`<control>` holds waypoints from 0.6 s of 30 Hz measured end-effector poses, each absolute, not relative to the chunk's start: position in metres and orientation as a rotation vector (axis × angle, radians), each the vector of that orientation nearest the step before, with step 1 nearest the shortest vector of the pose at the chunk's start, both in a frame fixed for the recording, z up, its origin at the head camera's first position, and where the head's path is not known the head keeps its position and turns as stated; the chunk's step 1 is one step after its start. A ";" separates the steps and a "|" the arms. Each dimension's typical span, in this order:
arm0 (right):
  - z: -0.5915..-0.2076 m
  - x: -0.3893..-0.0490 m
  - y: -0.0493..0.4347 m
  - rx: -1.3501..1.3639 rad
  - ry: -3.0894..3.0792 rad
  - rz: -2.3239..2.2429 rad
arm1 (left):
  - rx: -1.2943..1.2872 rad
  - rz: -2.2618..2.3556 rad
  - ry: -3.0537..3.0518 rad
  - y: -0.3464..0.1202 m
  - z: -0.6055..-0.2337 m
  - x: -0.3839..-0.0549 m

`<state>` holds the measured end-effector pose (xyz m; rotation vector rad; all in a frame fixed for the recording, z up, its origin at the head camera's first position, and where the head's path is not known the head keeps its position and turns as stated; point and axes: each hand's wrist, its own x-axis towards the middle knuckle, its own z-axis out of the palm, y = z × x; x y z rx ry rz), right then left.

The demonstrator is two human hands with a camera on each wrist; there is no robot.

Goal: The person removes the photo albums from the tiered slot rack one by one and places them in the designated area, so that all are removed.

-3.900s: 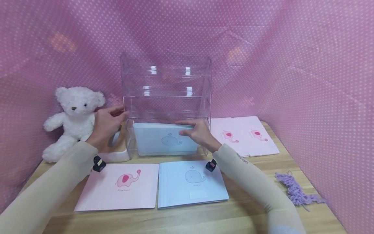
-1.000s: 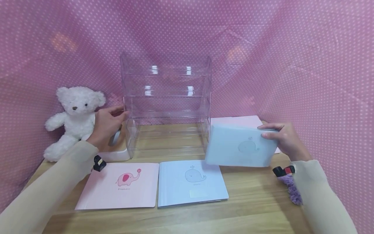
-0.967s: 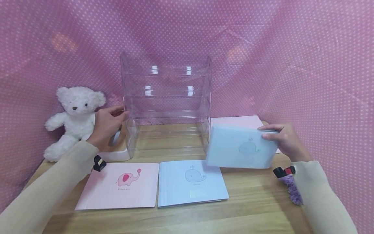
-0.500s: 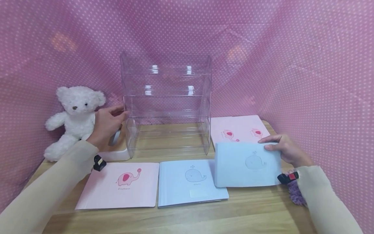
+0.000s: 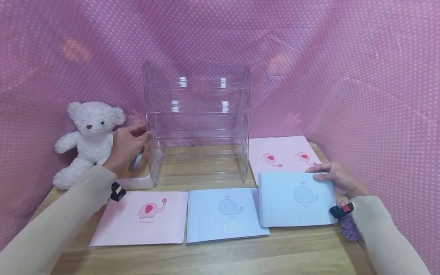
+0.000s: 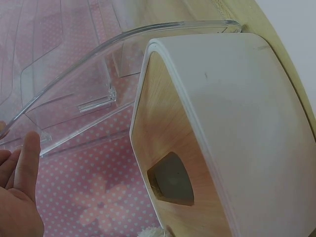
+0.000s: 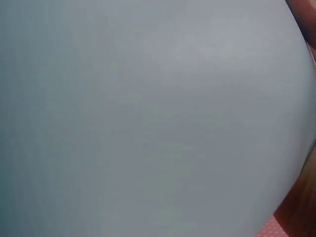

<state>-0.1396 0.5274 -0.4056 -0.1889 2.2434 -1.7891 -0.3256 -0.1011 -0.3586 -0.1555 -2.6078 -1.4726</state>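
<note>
My right hand (image 5: pixel 347 179) pinches a pale blue booklet with a whale drawing (image 5: pixel 292 206) at its upper right corner. The booklet is low over the table, its left edge overlapping another blue whale booklet (image 5: pixel 209 221) that lies flat. In the right wrist view the held booklet's cover (image 7: pixel 163 118) fills nearly everything, with fingers at the right border. My left hand (image 5: pixel 127 147) holds the left side panel of a clear tiered rack (image 5: pixel 201 177); in the left wrist view the panel's edge passes between its fingers (image 6: pixel 29 163). The rack's lowest tier is bare.
A pink elephant booklet (image 5: pixel 120 225) lies at front left, and pink elephant booklets (image 5: pixel 254 147) at back right. A white teddy bear (image 5: pixel 94 133) sits left, beside a white-and-wood box (image 6: pixel 247 113). Purple yarn (image 5: pixel 351 228) lies partly behind the right sleeve. Pink dotted cloth surrounds the table.
My right hand has taken the blue whale booklet out of the rack's lowest tier, carried it right and lowered it towards the table. My left hand stays at the rack's side.
</note>
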 end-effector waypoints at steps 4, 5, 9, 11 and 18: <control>-0.416 -0.143 0.526 -0.069 2.207 -1.727 | -0.153 -1.480 -2.607 -0.102 -0.360 -0.327; -0.419 -0.145 0.525 -0.032 2.204 -1.708 | -0.142 -1.484 -2.612 -0.102 -0.359 -0.326; -0.429 -0.151 0.523 0.063 2.268 -1.567 | -0.122 -1.492 -2.628 -0.103 -0.359 -0.325; -0.432 -0.154 0.522 0.114 2.313 -1.464 | -0.127 -1.487 -2.630 -0.102 -0.359 -0.324; -0.440 -0.160 0.521 0.116 2.448 -1.174 | -0.139 -1.489 -2.622 -0.103 -0.359 -0.324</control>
